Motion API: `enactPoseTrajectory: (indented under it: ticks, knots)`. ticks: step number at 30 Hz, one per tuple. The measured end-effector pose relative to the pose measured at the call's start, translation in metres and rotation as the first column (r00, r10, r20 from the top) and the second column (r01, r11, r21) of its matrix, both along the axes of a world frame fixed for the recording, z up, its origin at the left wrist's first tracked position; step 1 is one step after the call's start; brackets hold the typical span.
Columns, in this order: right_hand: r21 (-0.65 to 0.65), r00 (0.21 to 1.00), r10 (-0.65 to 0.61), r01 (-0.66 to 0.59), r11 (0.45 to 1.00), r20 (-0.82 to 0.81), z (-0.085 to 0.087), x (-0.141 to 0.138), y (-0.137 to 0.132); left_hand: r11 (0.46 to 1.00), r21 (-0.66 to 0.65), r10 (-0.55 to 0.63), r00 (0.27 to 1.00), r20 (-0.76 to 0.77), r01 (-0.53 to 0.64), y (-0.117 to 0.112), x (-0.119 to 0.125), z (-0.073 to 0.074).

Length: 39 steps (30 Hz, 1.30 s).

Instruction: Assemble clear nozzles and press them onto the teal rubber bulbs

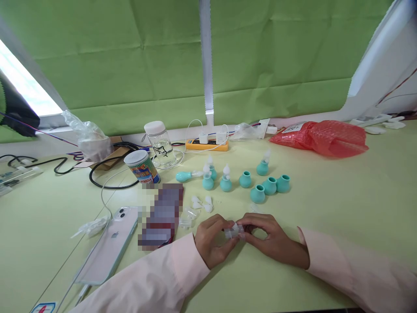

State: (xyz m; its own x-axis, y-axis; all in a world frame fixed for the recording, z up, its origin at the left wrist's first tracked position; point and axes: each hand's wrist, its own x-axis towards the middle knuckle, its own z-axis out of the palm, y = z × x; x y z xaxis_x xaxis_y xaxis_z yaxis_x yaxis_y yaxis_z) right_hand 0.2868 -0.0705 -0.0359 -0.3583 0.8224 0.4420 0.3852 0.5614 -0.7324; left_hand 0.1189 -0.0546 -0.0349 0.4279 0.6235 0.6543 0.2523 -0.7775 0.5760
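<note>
A short clear plastic tube [233, 231] is pinched between both hands above the near part of the table. My left hand [212, 243] grips its left end with thumb and fingers. My right hand [275, 239] closes its fingertips on the right end; fingers partly hide the piece. Beyond the left hand lie loose clear tubes [185, 223] and several small white nozzle tips [207, 205]. Farther back, teal squeeze bulbs [226, 184] stand upright with clear tips fitted. Several open-mouthed teal bulbs [258, 194] stand to the right, and one assembled teal nasal aspirator [184, 176] lies on its side.
Left of the hands lie a blurred-out phone-like object [163, 215] and a phone [110, 243] with a cable across it. Behind stand a printed can [143, 167] and a clear bottle [162, 150]. An orange power strip [208, 145] and a red plastic bag [321, 138] lie along the back.
</note>
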Motion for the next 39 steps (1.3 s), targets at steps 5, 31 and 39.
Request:
enactPoseTrajectory:
  ticks: [5,31,39]
  knots:
    - [0.013,1.000,-0.001,0.001,1.000,0.003,0.000,0.000,0.000,1.000,-0.008,0.013,1.000,0.014,-0.013,0.000,0.001,-0.001]
    - [0.537,0.907,-0.409,0.295,0.791,0.104,0.014,0.026,0.019,0.936,-0.289,0.192,0.979,-0.065,-0.203,0.003,-0.004,-0.001]
    - [0.625,0.431,-0.747,0.414,0.662,0.506,0.014,0.040,0.038,0.920,-0.351,0.172,0.985,-0.034,-0.173,0.003,-0.005,-0.001]
